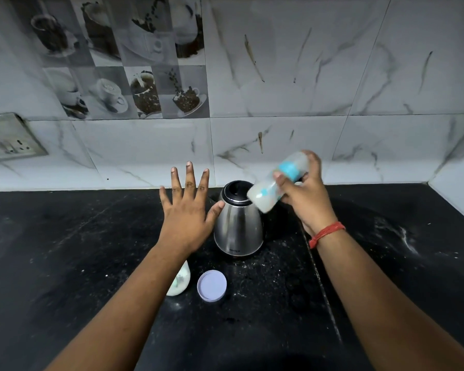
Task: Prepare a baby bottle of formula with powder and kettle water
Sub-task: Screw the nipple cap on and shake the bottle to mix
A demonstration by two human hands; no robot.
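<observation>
My right hand (307, 195) grips a baby bottle (276, 183) with a blue collar, tilted with its milky white base low to the left, blurred, above the kettle. The steel kettle (237, 231) with a black lid stands on the black counter (65, 250) between my hands. My left hand (186, 210) hovers flat with fingers spread, holding nothing, its thumb near the kettle's left side. A white powder container (180, 282) sits partly hidden under my left forearm, and its pale lilac lid (212, 285) lies beside it.
White powder is spilled over the counter, thickest at the right (407, 236). A socket plate (8, 137) is on the tiled wall at the left. The wall closes in at the right corner.
</observation>
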